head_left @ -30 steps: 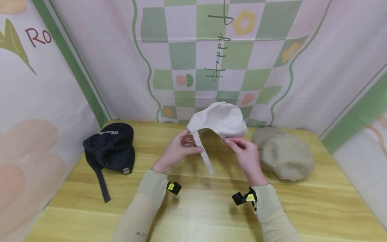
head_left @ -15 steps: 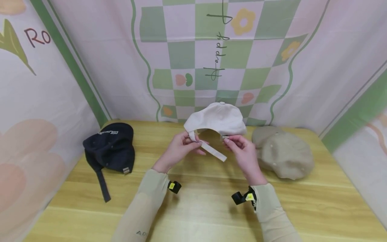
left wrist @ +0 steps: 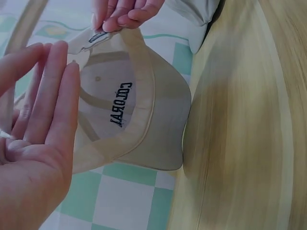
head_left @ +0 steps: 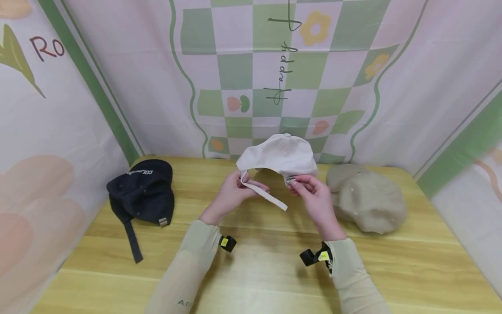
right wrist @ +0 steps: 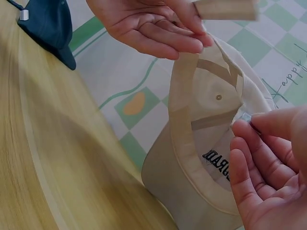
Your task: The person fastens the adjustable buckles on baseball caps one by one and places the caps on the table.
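Observation:
A white baseball cap (head_left: 279,153) is held up over the table, its back opening towards me. My left hand (head_left: 229,195) pinches the cap's loose strap (head_left: 269,199) by its base at the left of the opening, the other fingers stretched out below the cap. The strap's free end points down to the right. At the right of the opening, my right hand (head_left: 317,198) pinches the small metal buckle (head_left: 290,179) between thumb and fingers. The left wrist view shows dark lettering (left wrist: 121,104) inside the crown and the brim (left wrist: 165,117) facing away.
A navy cap (head_left: 143,192) lies at the left of the wooden table (head_left: 259,279), its strap hanging loose. To the right lies a khaki cap (head_left: 368,200), close to my right hand. Behind the table hangs a patterned cloth (head_left: 270,74).
The strap swings from hanging down to pointing right, and my left fingers shift at its base. The cap moves slightly left. My right hand stays at the buckle, which shows more now.

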The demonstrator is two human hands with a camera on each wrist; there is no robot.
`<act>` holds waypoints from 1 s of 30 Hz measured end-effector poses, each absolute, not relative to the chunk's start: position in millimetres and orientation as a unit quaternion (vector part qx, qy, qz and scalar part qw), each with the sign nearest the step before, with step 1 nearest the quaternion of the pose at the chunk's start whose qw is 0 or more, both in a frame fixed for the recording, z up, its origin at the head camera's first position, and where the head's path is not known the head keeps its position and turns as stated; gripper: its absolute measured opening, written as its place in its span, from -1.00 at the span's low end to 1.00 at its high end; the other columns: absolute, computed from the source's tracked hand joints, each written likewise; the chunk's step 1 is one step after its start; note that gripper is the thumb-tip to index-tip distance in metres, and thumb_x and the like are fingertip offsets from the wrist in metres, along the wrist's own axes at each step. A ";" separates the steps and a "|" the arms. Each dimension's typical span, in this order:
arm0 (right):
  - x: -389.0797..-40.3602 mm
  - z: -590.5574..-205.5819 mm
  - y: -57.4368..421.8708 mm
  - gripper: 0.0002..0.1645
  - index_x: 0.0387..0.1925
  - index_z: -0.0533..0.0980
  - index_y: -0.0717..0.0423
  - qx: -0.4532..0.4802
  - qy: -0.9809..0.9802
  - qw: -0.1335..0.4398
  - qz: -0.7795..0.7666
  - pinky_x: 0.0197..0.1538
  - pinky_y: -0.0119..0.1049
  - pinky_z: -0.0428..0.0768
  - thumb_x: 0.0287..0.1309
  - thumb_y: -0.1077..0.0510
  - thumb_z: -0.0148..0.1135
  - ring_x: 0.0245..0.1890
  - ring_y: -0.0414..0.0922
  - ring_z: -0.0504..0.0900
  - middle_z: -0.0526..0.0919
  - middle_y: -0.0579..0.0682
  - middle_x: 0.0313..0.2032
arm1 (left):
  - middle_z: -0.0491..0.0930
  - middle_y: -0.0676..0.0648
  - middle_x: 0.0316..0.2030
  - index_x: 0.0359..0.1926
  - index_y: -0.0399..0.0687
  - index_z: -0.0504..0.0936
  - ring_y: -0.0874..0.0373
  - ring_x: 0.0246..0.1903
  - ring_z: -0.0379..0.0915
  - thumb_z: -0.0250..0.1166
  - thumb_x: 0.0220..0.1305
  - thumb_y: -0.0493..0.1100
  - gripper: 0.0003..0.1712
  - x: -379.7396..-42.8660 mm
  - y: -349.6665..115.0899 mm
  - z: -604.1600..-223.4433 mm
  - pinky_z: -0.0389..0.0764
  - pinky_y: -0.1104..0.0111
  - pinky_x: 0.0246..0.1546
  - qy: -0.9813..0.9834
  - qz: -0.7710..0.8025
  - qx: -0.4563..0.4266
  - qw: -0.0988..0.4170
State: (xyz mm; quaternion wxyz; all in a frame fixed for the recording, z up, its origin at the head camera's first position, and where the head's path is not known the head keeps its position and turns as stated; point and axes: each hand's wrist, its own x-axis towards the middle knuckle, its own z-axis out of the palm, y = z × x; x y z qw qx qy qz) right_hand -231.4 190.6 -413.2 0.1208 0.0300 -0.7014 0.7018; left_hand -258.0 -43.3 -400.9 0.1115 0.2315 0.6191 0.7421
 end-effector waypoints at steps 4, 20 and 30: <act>-231.3 -413.5 190.5 -0.79 -0.09 0.51 0.51 0.030 -0.700 0.120 0.703 -0.10 -0.27 0.69 0.37 0.36 0.24 -0.28 -0.09 0.73 0.74 -0.02 -0.34 | 0.67 -0.42 -0.09 -0.38 -0.15 0.18 -0.22 -0.07 0.68 0.28 0.29 -0.54 -0.58 -257.9 -45.1 -399.8 0.64 0.07 0.05 0.612 0.745 0.235 0.127; -231.5 -415.0 193.4 -0.78 -0.09 0.52 0.46 0.016 -0.705 0.114 0.700 -0.14 -0.32 0.68 0.38 0.32 0.27 -0.25 -0.07 0.72 0.74 -0.05 -0.33 | 0.67 -0.22 0.06 0.18 -0.29 0.58 -0.19 0.06 0.60 0.30 0.40 -0.37 -0.64 -257.8 -48.1 -401.7 0.58 0.08 0.14 0.651 0.683 0.297 0.145; -230.6 -413.9 192.5 -0.76 -0.08 0.50 0.48 0.019 -0.703 0.114 0.701 -0.15 -0.34 0.67 0.39 0.31 0.26 -0.27 -0.10 0.71 0.74 -0.05 -0.34 | 0.71 -0.13 -0.34 0.23 -0.20 0.63 -0.14 -0.32 0.68 0.12 0.58 -0.20 -0.65 -255.5 -37.4 -404.6 0.73 0.02 -0.24 0.723 0.603 0.303 0.146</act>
